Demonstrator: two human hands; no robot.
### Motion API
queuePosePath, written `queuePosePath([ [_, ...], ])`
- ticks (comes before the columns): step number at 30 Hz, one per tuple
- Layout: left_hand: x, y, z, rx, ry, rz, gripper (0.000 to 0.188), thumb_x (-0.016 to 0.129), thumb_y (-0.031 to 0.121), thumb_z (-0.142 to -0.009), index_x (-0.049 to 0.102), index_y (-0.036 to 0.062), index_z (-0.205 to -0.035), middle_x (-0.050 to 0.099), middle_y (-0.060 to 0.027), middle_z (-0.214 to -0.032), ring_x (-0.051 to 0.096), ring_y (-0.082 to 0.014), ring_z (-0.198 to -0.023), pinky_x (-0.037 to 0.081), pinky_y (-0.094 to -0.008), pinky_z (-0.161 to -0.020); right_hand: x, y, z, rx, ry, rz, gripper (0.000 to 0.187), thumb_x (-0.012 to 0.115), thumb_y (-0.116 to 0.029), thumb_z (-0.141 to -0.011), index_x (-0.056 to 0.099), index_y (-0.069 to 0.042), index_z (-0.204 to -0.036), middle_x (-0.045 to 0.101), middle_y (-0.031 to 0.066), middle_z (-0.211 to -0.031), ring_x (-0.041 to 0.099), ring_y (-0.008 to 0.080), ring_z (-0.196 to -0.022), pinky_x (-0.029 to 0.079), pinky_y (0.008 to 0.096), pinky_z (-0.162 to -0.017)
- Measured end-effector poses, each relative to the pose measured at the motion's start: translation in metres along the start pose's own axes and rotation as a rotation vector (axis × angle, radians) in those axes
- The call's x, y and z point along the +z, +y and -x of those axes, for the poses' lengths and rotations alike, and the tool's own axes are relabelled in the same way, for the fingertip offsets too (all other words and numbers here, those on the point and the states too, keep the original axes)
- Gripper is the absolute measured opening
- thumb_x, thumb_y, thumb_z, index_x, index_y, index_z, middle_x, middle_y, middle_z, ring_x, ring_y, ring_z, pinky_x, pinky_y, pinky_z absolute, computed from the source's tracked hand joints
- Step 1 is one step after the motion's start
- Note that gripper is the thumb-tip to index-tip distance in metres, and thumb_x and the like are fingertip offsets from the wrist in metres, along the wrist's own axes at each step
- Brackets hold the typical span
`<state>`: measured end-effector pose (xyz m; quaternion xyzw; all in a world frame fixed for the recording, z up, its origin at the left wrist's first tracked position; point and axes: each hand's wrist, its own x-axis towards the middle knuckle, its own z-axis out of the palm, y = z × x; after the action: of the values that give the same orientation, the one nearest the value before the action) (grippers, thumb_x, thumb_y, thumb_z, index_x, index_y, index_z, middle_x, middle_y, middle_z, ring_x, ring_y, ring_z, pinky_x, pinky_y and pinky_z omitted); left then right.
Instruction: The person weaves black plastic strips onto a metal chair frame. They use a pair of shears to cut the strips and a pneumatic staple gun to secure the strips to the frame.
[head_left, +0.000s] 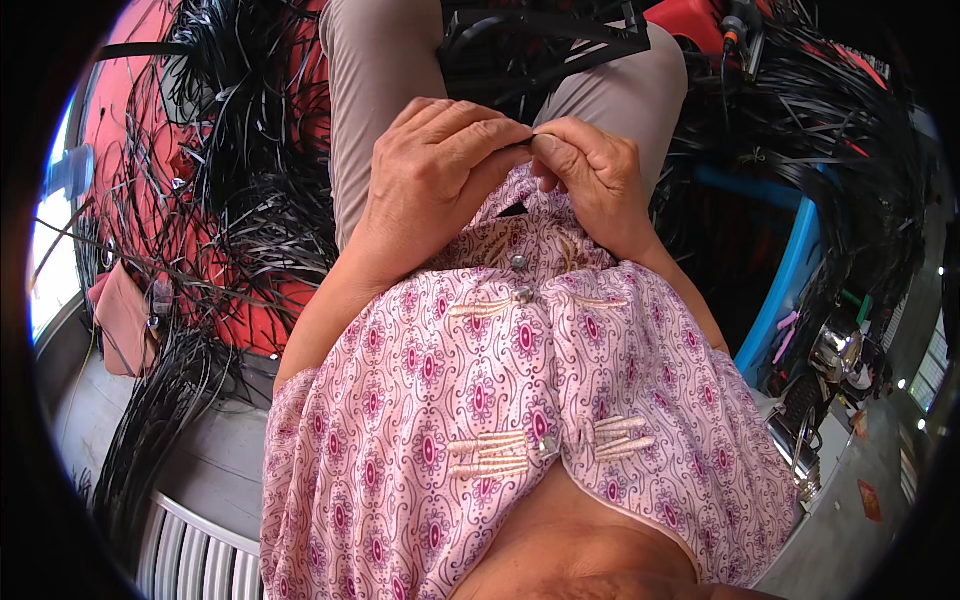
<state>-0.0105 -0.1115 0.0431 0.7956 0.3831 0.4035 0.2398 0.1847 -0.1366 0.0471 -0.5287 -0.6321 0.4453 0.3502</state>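
My left hand (pixel 430 165) and my right hand (pixel 598 180) meet fingertip to fingertip above my lap. Both are closed in a pinch. A small piece of something thin and black (pixel 526 142) shows between the fingertips, mostly covered, so its kind is unclear. Just beyond the hands, a black frame (pixel 600 60) with straight bars lies across my knees. Long glossy black strips (pixel 240 150) hang and pile up in tangles on the left, with more black strips (pixel 800 130) heaped on the right.
A red surface (pixel 125 110) lies under the left pile. At right stand a blue-rimmed container (pixel 790 270) and shiny metal vessels (pixel 838 345). A dark tool (pixel 740 30) is beside a red object (pixel 690 22) at the top right. A pink pouch (pixel 125 325) sits at left, above a white slatted panel (pixel 195 550).
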Motion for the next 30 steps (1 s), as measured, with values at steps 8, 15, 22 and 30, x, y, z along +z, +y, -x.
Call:
queuePosePath([
  [8, 0.001, 0.002, 0.002, -0.042, 0.013, 0.092, 0.022, 0.077, 0.003, -0.074, 0.074, 0.0055, -0.096, 0.069, -0.0065, -0.087, 0.065, -0.0216, -0.078, 0.051, -0.0310, -0.066, -0.001, -0.006, 0.002, 0.133, -0.021, -0.267, 0.021, 0.057, -0.017, -0.100, 0.068, 0.001, -0.093, 0.060, 0.0005, -0.068, 0.054, 0.0054, -0.061, 0.044, 0.0210, -0.055],
  [15, -0.004, -0.004, 0.001, -0.012, -0.020, 0.138, 0.024, 0.078, 0.005, -0.073, 0.074, 0.0049, -0.097, 0.067, -0.0068, -0.083, 0.064, -0.0214, -0.074, 0.051, -0.0310, -0.062, -0.001, -0.006, 0.001, 0.183, -0.048, -0.344, 0.024, 0.055, -0.019, -0.101, 0.067, 0.000, -0.093, 0.060, 0.0001, -0.070, 0.054, 0.0050, -0.063, 0.045, 0.0205, -0.057],
  [22, 0.006, 0.006, -0.006, -0.221, -0.046, 0.345, 0.018, 0.073, -0.004, -0.077, 0.071, -0.0011, -0.095, 0.067, -0.0098, -0.083, 0.065, -0.0203, -0.074, 0.050, -0.0282, -0.066, -0.010, -0.005, 0.002, 0.150, -0.007, -0.211, 0.020, 0.059, -0.017, -0.095, 0.067, 0.001, -0.089, 0.065, 0.0067, -0.074, 0.062, 0.0127, -0.069, 0.048, 0.0285, -0.062],
  [30, 0.027, 0.016, 0.003, -0.445, -0.008, 0.447, 0.017, 0.067, -0.012, -0.079, 0.069, -0.0028, -0.094, 0.063, -0.0015, -0.079, 0.054, -0.0053, -0.073, 0.042, -0.0192, -0.064, -0.017, 0.007, 0.015, -0.097, 0.100, -0.058, 0.020, 0.064, -0.017, -0.090, 0.069, 0.002, -0.090, 0.069, 0.0145, -0.082, 0.068, 0.0251, -0.075, 0.051, 0.0350, -0.067],
])
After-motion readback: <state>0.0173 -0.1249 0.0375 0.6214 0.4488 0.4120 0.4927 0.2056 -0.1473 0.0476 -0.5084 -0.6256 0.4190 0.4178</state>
